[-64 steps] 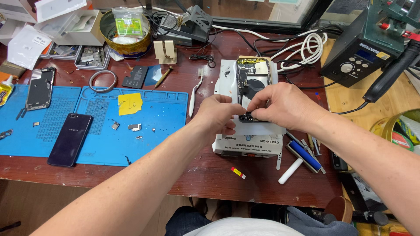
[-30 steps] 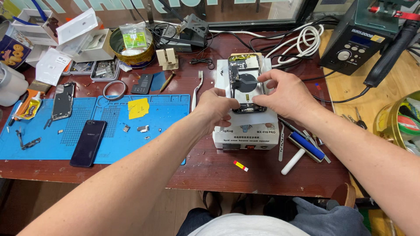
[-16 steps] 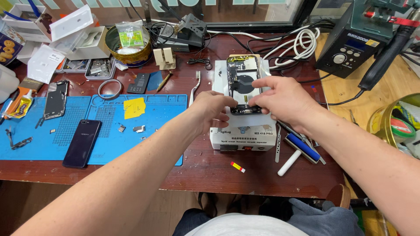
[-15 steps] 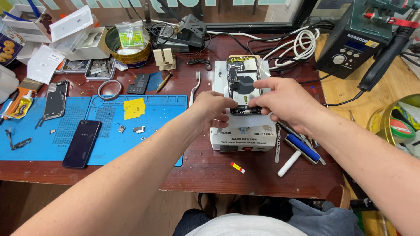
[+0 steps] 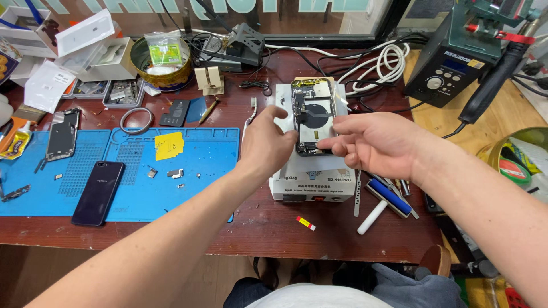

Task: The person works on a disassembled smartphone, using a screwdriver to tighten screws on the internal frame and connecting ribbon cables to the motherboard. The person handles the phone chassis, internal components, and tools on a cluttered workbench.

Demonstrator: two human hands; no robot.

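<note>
Lying face-down on a white heating box (image 5: 313,181) at the middle of a brown table (image 5: 268,225): one opened phone (image 5: 312,117), its insides exposed. Left hand (image 5: 267,142) rests at the phone's left edge, fingers curled, thumb raised; right hand (image 5: 374,142) pinches the phone's near right corner between thumb and fingertips. Left of the box, a blue work mat (image 5: 200,171) carrying a dark phone (image 5: 98,193) and yellow note (image 5: 168,145); right, a blue-handled roller (image 5: 383,202).
</note>
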